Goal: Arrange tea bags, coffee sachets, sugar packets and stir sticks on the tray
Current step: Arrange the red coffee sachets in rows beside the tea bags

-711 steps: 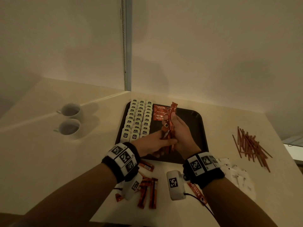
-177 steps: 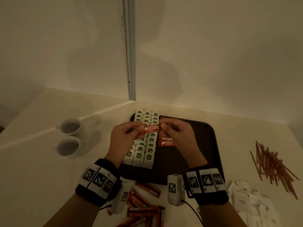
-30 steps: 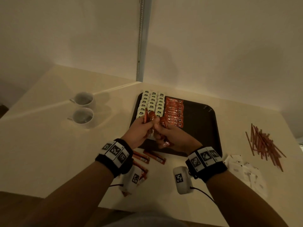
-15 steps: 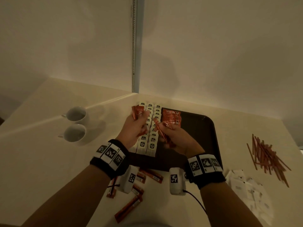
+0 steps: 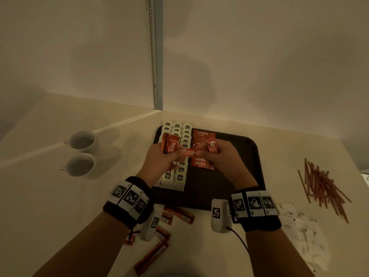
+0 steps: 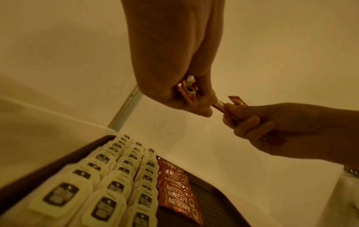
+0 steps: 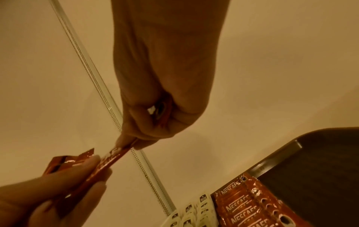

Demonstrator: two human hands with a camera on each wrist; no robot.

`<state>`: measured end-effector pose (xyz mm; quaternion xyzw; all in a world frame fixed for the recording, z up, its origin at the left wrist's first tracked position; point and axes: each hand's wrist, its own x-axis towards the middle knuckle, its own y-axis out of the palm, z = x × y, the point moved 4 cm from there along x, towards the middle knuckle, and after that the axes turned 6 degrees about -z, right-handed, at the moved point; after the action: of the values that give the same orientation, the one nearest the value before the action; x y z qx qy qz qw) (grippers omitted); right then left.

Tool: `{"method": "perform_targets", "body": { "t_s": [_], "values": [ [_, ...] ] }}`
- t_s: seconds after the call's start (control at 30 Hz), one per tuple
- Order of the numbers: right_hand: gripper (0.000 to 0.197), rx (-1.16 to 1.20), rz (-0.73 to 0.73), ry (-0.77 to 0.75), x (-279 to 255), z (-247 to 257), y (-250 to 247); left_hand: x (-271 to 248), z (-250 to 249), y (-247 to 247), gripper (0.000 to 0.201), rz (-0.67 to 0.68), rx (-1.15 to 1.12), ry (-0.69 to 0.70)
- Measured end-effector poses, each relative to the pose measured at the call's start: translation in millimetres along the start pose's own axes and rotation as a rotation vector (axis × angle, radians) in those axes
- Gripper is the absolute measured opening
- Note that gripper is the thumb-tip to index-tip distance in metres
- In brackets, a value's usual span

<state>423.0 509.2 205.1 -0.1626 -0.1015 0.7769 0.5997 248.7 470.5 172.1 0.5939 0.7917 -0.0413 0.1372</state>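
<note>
Over the dark tray, both hands pinch the ends of one red coffee sachet held level between them. My left hand also grips a bundle of sachets, and my right hand keeps more sachets in its palm. On the tray lie three columns of tea bags and, right of them, a row of sachets. The shared sachet shows in the left wrist view and again in the right wrist view.
Loose sachets lie on the table in front of the tray. White sugar packets sit at the front right, with a heap of stir sticks beyond them. Two white cups stand left of the tray.
Half a second ago each hand held its own sachets apart. Now the hands have met, and one sachet is stretched level between their fingertips.
</note>
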Motion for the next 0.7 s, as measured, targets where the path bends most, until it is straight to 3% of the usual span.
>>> {"method": "perform_targets", "body": {
  "t_s": [0.27,0.5,0.7],
  "values": [
    [0.011,0.045,-0.057,-0.005,1,-4,-5,0,0,1,0.011,-0.045,-0.057,0.042],
    [0.003,-0.133,0.039,-0.004,12,-23,-8,4,7,-7,0.002,-0.073,0.1,0.038],
    [0.004,-0.18,-0.063,0.085,29,-70,-34,1,17,-29,0.018,-0.193,0.066,-0.059]
  ]
}}
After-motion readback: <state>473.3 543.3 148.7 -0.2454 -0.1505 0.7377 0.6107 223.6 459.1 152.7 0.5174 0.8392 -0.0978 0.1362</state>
